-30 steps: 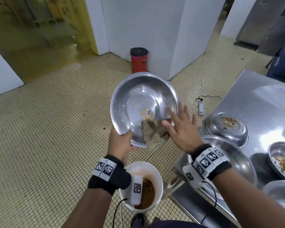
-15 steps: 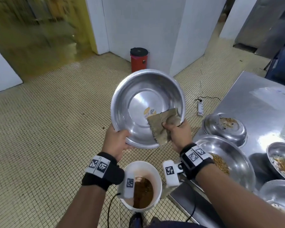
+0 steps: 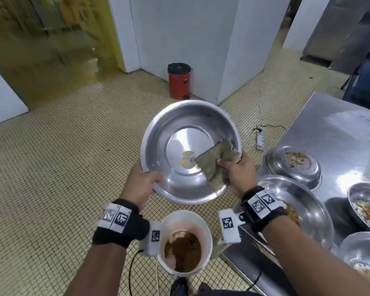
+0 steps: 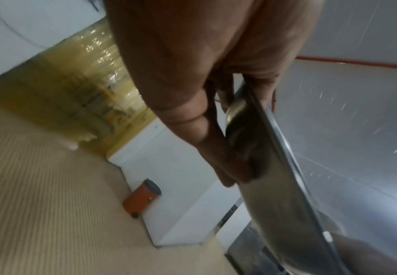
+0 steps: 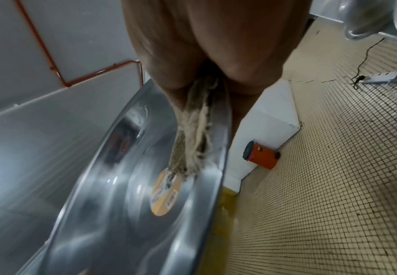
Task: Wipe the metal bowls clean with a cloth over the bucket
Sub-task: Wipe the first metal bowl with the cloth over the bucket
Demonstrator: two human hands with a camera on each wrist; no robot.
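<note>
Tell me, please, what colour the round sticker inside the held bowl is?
The sticker is yellow-orange with small print, clearest in the right wrist view.

A red pedal bin [image 3: 179, 81] stands against the white wall; a power strip [image 3: 260, 142] lies on the tiled floor [image 3: 51, 157].

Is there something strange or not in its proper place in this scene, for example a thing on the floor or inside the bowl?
Two things stand out. A white power strip lies loose on the tiled floor beside the steel table. A round yellow sticker sits on the inside bottom of the held bowl, partly under the cloth.
</note>
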